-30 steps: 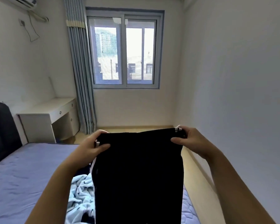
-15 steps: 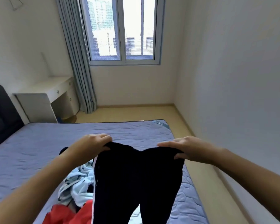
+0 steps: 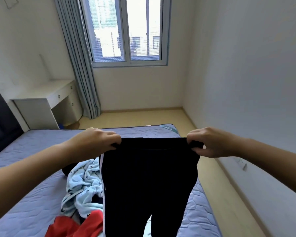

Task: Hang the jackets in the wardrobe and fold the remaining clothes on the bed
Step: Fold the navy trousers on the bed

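The black trousers (image 3: 149,177) hang in the air over the near part of the bed (image 3: 32,168). Their legs point down and part at the bottom. Half a second ago the waistband sagged in the middle; now it is pulled straight and flat.

The left hand (image 3: 94,142) grips one end of the waistband with curled fingers. The right hand (image 3: 210,142) pinches the other end in the same way. The hands have moved wider apart.

I judge that the trousers are now spread out and ready to be laid on the bed, so the folding itself is not yet begun.

Also on the near part of the bed lie a crumpled light blue garment (image 3: 82,185) and a red garment (image 3: 75,226), both not yet folded. Beyond the far side of the bed stand a white desk (image 3: 46,100) and a grey curtain (image 3: 79,65).
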### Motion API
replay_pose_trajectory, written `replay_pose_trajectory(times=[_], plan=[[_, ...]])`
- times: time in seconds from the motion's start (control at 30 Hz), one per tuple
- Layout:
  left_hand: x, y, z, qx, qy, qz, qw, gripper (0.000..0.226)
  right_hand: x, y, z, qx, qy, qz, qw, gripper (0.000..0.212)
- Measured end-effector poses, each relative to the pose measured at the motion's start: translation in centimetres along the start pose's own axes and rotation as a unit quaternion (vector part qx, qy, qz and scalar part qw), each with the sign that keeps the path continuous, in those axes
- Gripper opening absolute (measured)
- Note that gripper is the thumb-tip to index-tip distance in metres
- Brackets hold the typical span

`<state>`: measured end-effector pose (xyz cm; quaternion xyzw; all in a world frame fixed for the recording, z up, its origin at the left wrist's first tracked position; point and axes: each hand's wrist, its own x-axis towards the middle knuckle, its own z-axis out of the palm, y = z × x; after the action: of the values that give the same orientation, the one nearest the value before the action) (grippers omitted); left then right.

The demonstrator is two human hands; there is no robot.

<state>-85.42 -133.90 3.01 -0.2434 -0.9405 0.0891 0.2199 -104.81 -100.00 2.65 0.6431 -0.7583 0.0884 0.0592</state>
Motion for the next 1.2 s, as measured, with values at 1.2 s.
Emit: replay_pose_trajectory(times=[1.2], plan=[[5.3,0.9,1.1,0.108,-0.214,-0.14,0.961,0.039,3.5,-1.1,-0.8,-0.037,-0.138,0.126,0.982,0.039]])
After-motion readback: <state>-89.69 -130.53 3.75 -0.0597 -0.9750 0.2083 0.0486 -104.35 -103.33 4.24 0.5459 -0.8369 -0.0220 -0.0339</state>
